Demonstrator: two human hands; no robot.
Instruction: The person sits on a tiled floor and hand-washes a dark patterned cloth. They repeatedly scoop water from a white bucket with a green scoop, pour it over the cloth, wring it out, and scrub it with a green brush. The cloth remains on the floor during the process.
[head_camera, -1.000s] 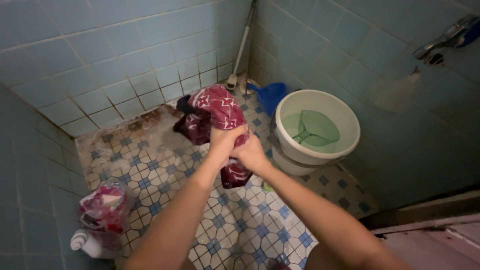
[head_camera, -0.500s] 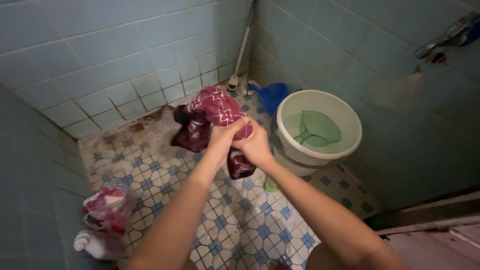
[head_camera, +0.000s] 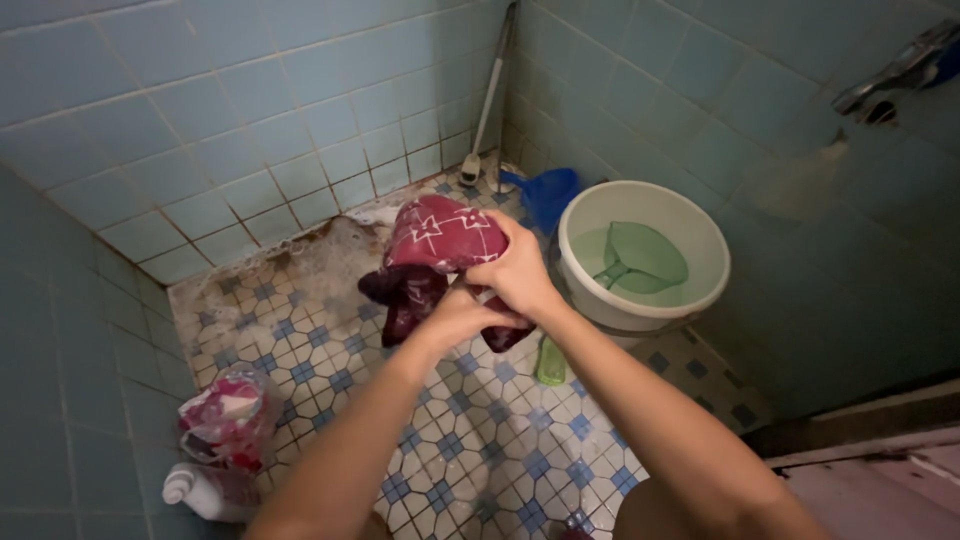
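Head camera view, looking down into a small bathroom corner with pale blue wall tiles and a patterned blue and white tiled floor (head_camera: 480, 450). Two bare arms reach forward. Both hands meet on a wet dark red cloth (head_camera: 430, 245) with a white pattern, held up in the air above the floor, in front of the corner. The right hand (head_camera: 515, 270) has its fingers clamped over the upper bunch of the cloth. The left hand (head_camera: 455, 315) sits just below it, fingers closed around the lower twisted part, from which dark folds hang down.

To the right stands a round white bucket (head_camera: 700, 290). Inside it lies a pale green dipper (head_camera: 640, 258) with a handle; whether it holds water is hard to tell. Beside the bucket a small green brush (head_camera: 551, 362) lies on the floor. At lower left, against the wall, a clear plastic bag (head_camera: 228, 415) holds red and white contents, with a white bottle (head_camera: 205, 492) lying beside it.
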